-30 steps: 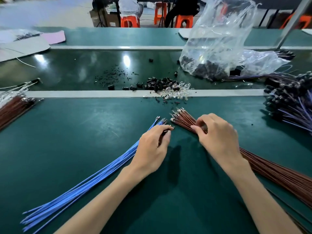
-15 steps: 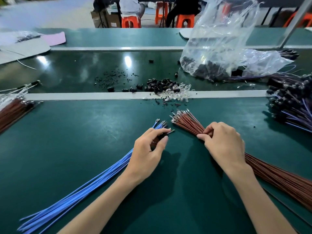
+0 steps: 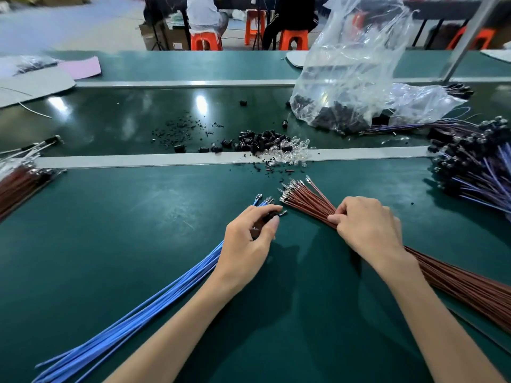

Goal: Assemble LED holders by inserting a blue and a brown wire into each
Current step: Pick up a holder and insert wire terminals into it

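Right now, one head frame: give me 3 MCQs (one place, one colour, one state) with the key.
1. The loose pile of black holders lies:
A) beyond the grey strip
B) at the near table edge
C) on a stool

2. The wires under the right hand are:
A) blue
B) brown
C) white

3. The left hand:
A) lies flat, holding nothing
B) pinches a small black part
C) grips a plastic bag

Key:
1 A: the pile sits on the far side of the strip, next to the clear LEDs.
2 B: its fingers pinch into the brown wires.
3 B: thumb and forefinger close on the black part.
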The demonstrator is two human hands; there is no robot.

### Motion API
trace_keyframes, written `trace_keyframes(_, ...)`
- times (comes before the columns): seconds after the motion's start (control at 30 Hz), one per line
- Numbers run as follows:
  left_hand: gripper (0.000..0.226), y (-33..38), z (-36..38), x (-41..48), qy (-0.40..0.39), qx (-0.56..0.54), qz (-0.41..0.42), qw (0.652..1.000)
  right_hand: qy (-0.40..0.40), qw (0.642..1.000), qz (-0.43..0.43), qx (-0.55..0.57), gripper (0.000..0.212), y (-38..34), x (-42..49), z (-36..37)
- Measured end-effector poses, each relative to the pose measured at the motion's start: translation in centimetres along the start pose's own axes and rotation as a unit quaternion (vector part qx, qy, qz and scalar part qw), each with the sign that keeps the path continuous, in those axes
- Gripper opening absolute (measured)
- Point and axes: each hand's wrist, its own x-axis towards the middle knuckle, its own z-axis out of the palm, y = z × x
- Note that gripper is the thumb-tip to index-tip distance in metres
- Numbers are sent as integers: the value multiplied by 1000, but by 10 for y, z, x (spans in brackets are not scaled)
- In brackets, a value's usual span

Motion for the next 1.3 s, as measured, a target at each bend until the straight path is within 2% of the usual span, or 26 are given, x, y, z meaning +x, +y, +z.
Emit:
trace_keyframes(0.17, 24, 1, -2, 0, -9, -18, -3, 1000, -100, 994, 17, 29, 16, 0, 6, -16)
trace_keyframes(0.23, 26, 2, -3, 0, -17, -51, -12, 999, -77, 995, 21, 62, 18, -1, 9, -29)
trace_keyframes(0.3, 23, 3, -6, 0, -30, -110, -18, 993, -10, 987, -8, 159, 21, -7, 12, -48)
trace_keyframes(0.37, 18, 4, -9, 1, -65, -168, -20, 983, 5, 942, -51, 331, 20, -22, 11, -71)
trace_keyframes(0.43, 17, 6, -11, 1, -121, -258, -42, 958, -31, 862, -82, 499, 16, -38, 12, -82)
trace_keyframes(0.47, 18, 8, -11, 0, -159, -315, -61, 934, -51, 830, -86, 549, 13, -46, 14, -81)
trace_keyframes(0.53, 27, 10, -12, -1, -240, -377, -81, 891, -76, 801, -69, 590, 7, -60, 18, -68)
trace_keyframes(0.6, 26, 10, -13, -2, -281, -365, -86, 883, -81, 777, -38, 624, 3, -66, 22, -50)
trace_keyframes(0.67, 21, 9, -15, -1, -262, -342, -101, 897, -59, 741, -7, 669, 5, -64, 26, -37)
trace_keyframes(0.77, 17, 8, -23, 2, -225, -340, -114, 906, 28, 703, 18, 711, 9, -52, 32, -28)
trace_keyframes(0.87, 21, 10, -29, 5, -254, -349, -93, 897, 122, 685, 26, 717, 13, -42, 35, -21)
trace_keyframes(1.0, 17, 5, -23, 1, -280, -255, -62, 923, 138, 651, 47, 745, 13, -41, 32, -11)
trace_keyframes(1.13, 23, 6, -22, -2, -332, -201, -72, 919, 172, 597, 42, 782, 13, -39, 31, -10)
trace_keyframes(1.2, 21, 11, -22, -3, -317, -172, -77, 930, 158, 559, 35, 813, 12, -34, 29, -11)
trace_keyframes(1.23, 19, 11, -20, -3, -300, -158, -75, 938, 118, 552, 21, 825, 10, -32, 27, -10)
trace_keyframes(1.27, 18, 10, -19, -4, -282, -143, -69, 946, 50, 565, -7, 823, 8, -29, 23, -7)
trace_keyframes(1.3, 18, 10, -17, -4, -265, -127, -59, 954, -35, 602, -44, 797, 9, -28, 17, -3)
